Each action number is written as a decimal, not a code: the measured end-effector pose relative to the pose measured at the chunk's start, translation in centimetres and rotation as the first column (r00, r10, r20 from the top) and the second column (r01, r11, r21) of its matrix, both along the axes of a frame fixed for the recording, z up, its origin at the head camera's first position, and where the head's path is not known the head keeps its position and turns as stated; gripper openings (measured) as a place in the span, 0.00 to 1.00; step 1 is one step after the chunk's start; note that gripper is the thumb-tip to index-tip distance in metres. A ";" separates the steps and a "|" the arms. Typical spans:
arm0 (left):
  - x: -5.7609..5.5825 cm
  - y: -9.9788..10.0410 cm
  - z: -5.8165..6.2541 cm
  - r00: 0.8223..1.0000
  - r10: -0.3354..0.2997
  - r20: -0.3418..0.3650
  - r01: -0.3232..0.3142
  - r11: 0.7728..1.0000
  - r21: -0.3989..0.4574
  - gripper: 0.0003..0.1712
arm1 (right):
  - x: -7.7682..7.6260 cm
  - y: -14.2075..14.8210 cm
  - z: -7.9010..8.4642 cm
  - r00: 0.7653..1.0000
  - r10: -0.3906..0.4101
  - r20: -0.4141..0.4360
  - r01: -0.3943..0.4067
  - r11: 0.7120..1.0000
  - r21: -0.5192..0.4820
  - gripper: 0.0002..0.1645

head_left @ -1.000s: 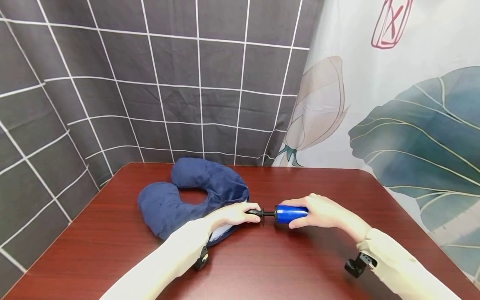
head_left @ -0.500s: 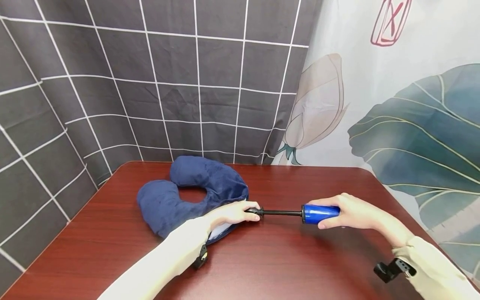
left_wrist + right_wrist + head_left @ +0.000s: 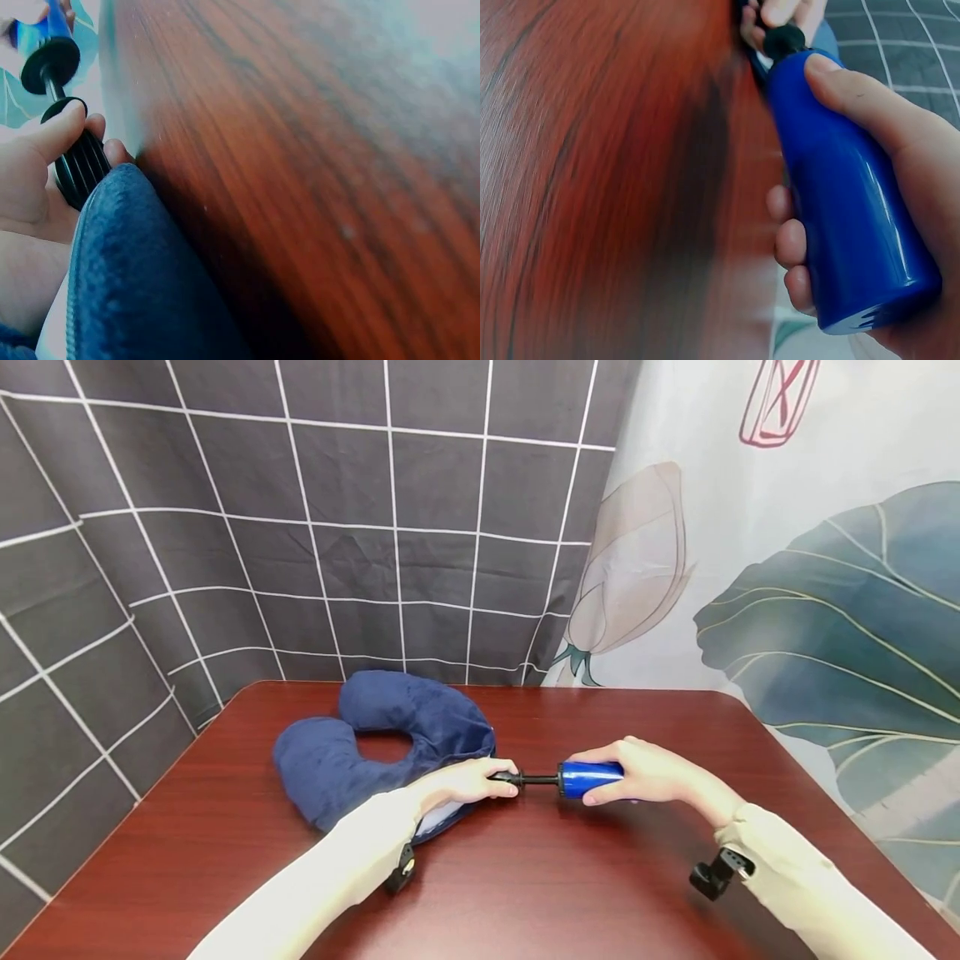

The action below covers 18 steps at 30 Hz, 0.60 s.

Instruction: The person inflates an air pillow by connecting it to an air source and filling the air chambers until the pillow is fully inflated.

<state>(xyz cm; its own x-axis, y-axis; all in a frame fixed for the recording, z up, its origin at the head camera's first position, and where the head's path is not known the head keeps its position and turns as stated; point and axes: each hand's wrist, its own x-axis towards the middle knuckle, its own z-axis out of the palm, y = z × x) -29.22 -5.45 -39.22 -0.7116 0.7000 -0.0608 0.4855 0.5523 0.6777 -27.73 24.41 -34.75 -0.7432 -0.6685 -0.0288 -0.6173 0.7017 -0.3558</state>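
Observation:
A hand pump with a blue barrel (image 3: 591,779) and a thin black rod (image 3: 540,779) lies level between my two hands. My right hand (image 3: 648,770) grips the barrel, fingers wrapped round it in the right wrist view. With my left hand (image 3: 468,780) I hold the black ribbed grip (image 3: 81,169) at the rod's other end. A navy plush neck pillow (image 3: 405,702) lies under and behind my left hand. Its zipper (image 3: 73,300) stands open, and white lining (image 3: 438,817) shows below my left wrist. The pump's tip beside the pillow is hidden by my left hand.
The reddish-brown wooden table (image 3: 540,885) reaches back to a grey grid-patterned curtain (image 3: 337,552). A white curtain with lotus print (image 3: 825,610) hangs at the right. Black wrist cameras are strapped on both sleeves.
My right hand first drew the blue barrel to the right, baring more of the rod, then pushed it back left. My left hand and the pillow stay nearly still.

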 end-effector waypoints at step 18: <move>0.3 -0.2 0.1 1.000 -0.012 -0.014 0.012 1.000 0.010 0.09 | 0.3 -3.9 -1.0 0.995 -0.031 -0.099 0.038 0.997 0.067 0.35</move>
<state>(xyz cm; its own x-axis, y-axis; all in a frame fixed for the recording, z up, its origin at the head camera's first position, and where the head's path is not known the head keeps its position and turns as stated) -28.96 -5.60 -39.12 -0.7039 0.7089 -0.0440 0.5012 0.5397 0.6764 -27.47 20.47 -35.72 -0.7671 -0.6415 0.0007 -0.6221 0.7436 -0.2450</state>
